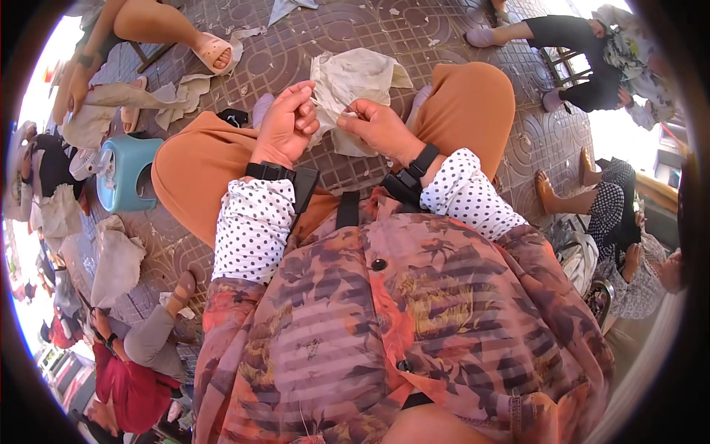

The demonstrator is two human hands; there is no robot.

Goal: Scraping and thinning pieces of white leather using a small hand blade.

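Note:
Above my lap, my left hand (285, 124) is raised with its fingers curled and thumb and fingertips pinched together. What it pinches is too small to make out. My right hand (381, 132) is a short way to the right, thumb pressed against the index finger around something small and pale that I cannot name. Beyond and below both hands is a crumpled off-white cloth (359, 78) between my knees. I cannot tell whether either hand touches this cloth.
Paved ground (277, 55) with pale scraps surrounds me. A blue plastic stool (129, 174) stands at my left, with a small white fan (83, 164) nearby. Pale cloths (118, 259) lie at the left. Other people sit on both sides; one sandalled foot (214, 53) is at the far left.

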